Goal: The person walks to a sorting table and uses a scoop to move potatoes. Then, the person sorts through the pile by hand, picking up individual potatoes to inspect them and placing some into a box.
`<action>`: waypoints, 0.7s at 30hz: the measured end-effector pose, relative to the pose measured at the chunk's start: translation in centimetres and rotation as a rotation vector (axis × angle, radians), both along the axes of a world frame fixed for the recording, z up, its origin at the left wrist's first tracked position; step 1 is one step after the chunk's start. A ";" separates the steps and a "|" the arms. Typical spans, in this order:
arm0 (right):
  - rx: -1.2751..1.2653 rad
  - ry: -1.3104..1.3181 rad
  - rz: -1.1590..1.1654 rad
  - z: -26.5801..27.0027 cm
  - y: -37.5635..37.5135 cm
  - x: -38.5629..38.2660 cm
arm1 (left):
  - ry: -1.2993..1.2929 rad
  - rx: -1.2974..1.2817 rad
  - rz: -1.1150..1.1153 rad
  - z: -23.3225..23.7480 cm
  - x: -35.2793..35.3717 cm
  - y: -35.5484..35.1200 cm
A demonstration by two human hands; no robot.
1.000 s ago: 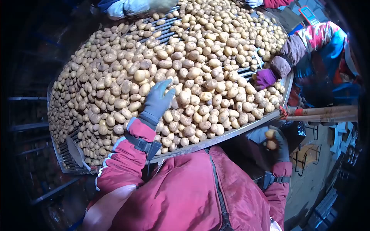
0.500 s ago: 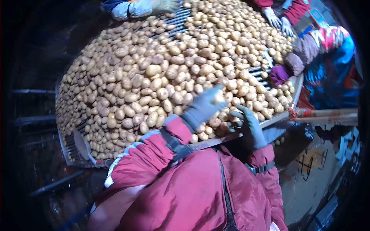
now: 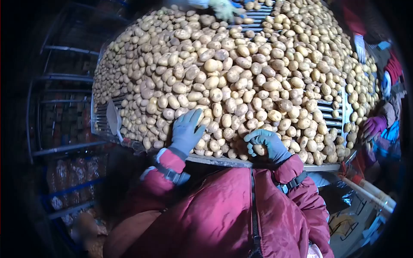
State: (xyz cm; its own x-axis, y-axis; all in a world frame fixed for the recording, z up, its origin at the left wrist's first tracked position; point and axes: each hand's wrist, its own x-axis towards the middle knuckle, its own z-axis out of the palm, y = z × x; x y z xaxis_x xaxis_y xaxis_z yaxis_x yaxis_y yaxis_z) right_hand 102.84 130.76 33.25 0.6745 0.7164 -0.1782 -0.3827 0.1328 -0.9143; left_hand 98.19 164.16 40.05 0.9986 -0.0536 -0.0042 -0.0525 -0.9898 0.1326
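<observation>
A wide bed of pale potatoes covers a barred metal sorting table. My left hand, in a blue-grey glove, lies flat with fingers spread on the potatoes near the table's front edge. My right hand, in a teal glove, curls its fingers around one potato close to the front rim. Both arms wear red padded sleeves with black wrist straps.
Other people's gloved hands work at the table: a purple glove at the right, a white glove upper right, a light glove at the far side. Blue metal racking stands at the left. A metal scoop rests at the left rim.
My left hand has swung back left and settled flat on the potatoes. My right hand has come up from below the table edge and closed around a potato. The view shifted right.
</observation>
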 end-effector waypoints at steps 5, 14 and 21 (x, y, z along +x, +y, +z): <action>0.091 0.759 0.092 0.4 0.9 1.2 | 0.054 -0.067 0.107 0.0 1.0 -1.1; 0.181 0.639 0.115 -1.8 3.4 0.8 | -0.129 -0.523 0.138 -1.7 5.6 -9.3; 0.042 0.370 0.179 -1.4 1.5 1.9 | -0.086 -0.136 0.140 -2.8 8.7 -7.8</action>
State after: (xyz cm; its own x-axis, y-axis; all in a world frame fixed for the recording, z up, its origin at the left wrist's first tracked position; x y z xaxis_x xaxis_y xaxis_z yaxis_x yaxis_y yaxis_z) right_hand 104.74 132.23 31.89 0.4341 0.8288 -0.3530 -0.7051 0.0686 -0.7058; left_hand 106.92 156.35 37.26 0.9927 0.0914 0.0787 0.0674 -0.9615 0.2663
